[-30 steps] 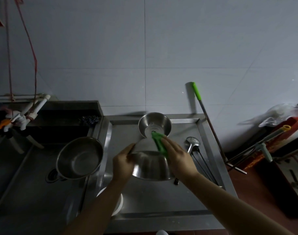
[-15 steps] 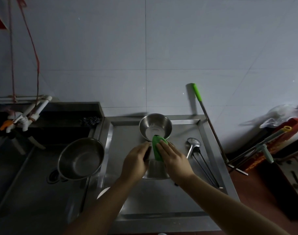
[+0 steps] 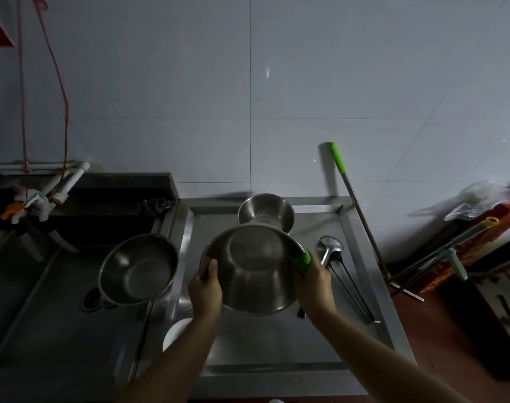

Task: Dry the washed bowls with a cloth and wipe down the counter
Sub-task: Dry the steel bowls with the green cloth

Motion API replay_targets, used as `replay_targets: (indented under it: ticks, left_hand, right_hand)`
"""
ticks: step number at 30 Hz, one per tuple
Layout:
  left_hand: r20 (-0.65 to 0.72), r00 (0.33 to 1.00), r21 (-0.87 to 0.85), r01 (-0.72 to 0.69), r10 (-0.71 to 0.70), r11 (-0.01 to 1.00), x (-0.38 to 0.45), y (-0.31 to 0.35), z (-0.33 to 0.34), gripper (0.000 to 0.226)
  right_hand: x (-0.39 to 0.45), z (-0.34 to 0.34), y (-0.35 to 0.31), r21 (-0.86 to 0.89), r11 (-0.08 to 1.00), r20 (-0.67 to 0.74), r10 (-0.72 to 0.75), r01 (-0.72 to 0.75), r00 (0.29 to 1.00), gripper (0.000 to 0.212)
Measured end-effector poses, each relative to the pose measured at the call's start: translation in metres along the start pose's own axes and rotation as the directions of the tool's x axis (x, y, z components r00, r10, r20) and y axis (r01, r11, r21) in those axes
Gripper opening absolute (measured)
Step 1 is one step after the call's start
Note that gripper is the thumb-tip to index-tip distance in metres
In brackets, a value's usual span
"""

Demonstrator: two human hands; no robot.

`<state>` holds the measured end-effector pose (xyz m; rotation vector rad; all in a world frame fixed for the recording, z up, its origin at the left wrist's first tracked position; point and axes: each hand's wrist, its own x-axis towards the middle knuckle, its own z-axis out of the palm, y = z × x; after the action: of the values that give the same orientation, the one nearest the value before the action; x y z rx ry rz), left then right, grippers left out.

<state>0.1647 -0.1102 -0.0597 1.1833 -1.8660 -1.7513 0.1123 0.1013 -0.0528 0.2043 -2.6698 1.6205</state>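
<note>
Both our grips hold the steel bowl [image 3: 252, 274] above the tabletop [image 3: 277, 344]: left hand [image 3: 205, 289] on its rim, right hand [image 3: 313, 282] pressing the green cloth [image 3: 302, 260] there.

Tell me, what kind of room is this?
Probably a plain kitchen washing-up corner. There's a steel sink with a tap, a steel counter with metal bowls and a ladle, and a tiled wall behind.

1. A steel bowl [image 3: 249, 271] is held tilted above the counter [image 3: 277, 344], its opening facing the camera; a green cloth [image 3: 301, 261] is pressed on its right rim.
2. A smaller steel bowl [image 3: 266, 211] stands upright at the counter's back edge.
</note>
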Motion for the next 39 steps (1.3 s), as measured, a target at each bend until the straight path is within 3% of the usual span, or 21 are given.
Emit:
replay_targets:
  ticks: [4, 6, 9, 10, 12, 14, 19, 22, 25, 28, 30, 32, 34, 36, 39]
  left_hand:
    - [0.107, 0.987, -0.023, 0.126, -0.123, 0.992, 0.012, -0.018, -0.005, 0.017]
    - [0.219, 0.974, 0.144, 0.019, -0.051, 0.989, 0.02, -0.02, -0.012, 0.005]
    - [0.438, 0.897, 0.304, -0.207, 0.057, 0.93, 0.025, -0.014, -0.021, 0.045]
    - [0.504, 0.86, 0.368, -0.297, 0.08, 0.881, 0.027, -0.016, -0.021, 0.048]
    - [0.562, 0.82, 0.483, -0.427, 0.103, 0.764, 0.026, -0.017, -0.024, 0.047]
    - [0.569, 0.817, 0.529, -0.452, 0.095, 0.718, 0.025, -0.015, -0.027, 0.042]
    - [0.477, 0.856, 0.631, -0.491, 0.199, 0.601, 0.024, -0.002, -0.031, 0.04]
    - [0.406, 0.883, 0.664, -0.462, 0.236, 0.588, 0.028, 0.005, -0.038, 0.041]
    - [0.247, 0.956, 0.632, -0.281, 0.157, 0.722, 0.031, 0.016, -0.055, 0.031]
    - [0.16, 0.979, 0.6, -0.198, 0.127, 0.775, 0.039, 0.019, -0.083, 0.033]
    - [0.096, 0.992, 0.562, -0.126, 0.088, 0.817, 0.043, 0.025, -0.103, 0.033]
    - [0.038, 0.997, 0.415, 0.042, -0.064, 0.909, 0.044, 0.032, -0.121, 0.022]
    - [-0.023, 0.984, 0.241, 0.178, -0.177, 0.954, 0.043, 0.041, -0.136, 0.026]
    - [-0.07, 0.971, 0.131, 0.235, -0.228, 0.963, 0.05, 0.042, -0.154, 0.036]
    - [-0.118, 0.96, 0.028, 0.257, -0.252, 0.966, 0.067, 0.043, -0.179, 0.027]
  right_hand:
    - [0.001, 0.004, -0.001, -0.091, 0.995, 0.037, 0.041, -0.037, 0.998, 0.046]
    - [0.002, 0.002, -0.001, -0.184, 0.982, 0.096, -0.011, 0.029, 0.995, 0.048]
    - [0.004, 0.002, 0.005, -0.349, 0.918, 0.225, -0.114, 0.189, 0.968, 0.066]
    - [0.005, 0.002, 0.008, -0.376, 0.902, 0.257, -0.12, 0.213, 0.959, 0.069]
    - [0.008, 0.002, 0.011, -0.384, 0.89, 0.292, -0.135, 0.246, 0.947, 0.064]
    - [0.012, -0.001, 0.007, -0.384, 0.889, 0.311, -0.129, 0.248, 0.942, 0.055]
    - [0.027, 0.001, -0.012, -0.44, 0.857, 0.411, -0.074, 0.268, 0.909, 0.067]
    - [0.034, 0.008, -0.026, -0.445, 0.822, 0.448, -0.138, 0.355, 0.883, 0.072]
    - [0.039, 0.018, -0.036, -0.465, 0.769, 0.487, -0.192, 0.439, 0.852, 0.082]
    - [0.042, 0.026, -0.05, -0.459, 0.714, 0.569, -0.222, 0.53, 0.792, 0.089]
    - [0.044, 0.035, -0.063, -0.427, 0.684, 0.606, -0.269, 0.592, 0.749, 0.08]
    - [0.047, 0.048, -0.075, -0.388, 0.669, 0.623, -0.317, 0.635, 0.715, 0.069]
    - [0.05, 0.065, -0.084, -0.359, 0.669, 0.629, -0.342, 0.651, 0.698, 0.065]
    - [0.049, 0.082, -0.09, -0.335, 0.657, 0.639, -0.368, 0.675, 0.676, 0.065]
    - [0.047, 0.112, -0.098, -0.329, 0.644, 0.662, -0.364, 0.691, 0.655, 0.064]
